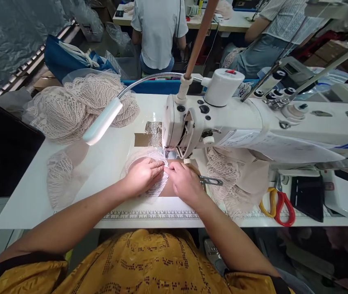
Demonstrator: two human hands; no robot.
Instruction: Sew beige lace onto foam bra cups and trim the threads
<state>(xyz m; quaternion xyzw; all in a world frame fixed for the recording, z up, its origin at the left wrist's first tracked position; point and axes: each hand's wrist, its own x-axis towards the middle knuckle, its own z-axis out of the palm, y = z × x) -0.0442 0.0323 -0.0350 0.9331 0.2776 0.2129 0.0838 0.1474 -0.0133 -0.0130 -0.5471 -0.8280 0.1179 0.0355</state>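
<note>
My left hand and my right hand rest side by side on a pale pink lace piece in front of the needle of a white sewing machine. Both hands lie knuckles up, with the fingertips pinching the lace edge together at the presser foot. Metal tweezers lie just right of my right hand.
A heap of pink lace pieces sits at the back left under a gooseneck lamp. More lace lies under the machine arm. Red and yellow scissors lie right. Two people sit at the far tables.
</note>
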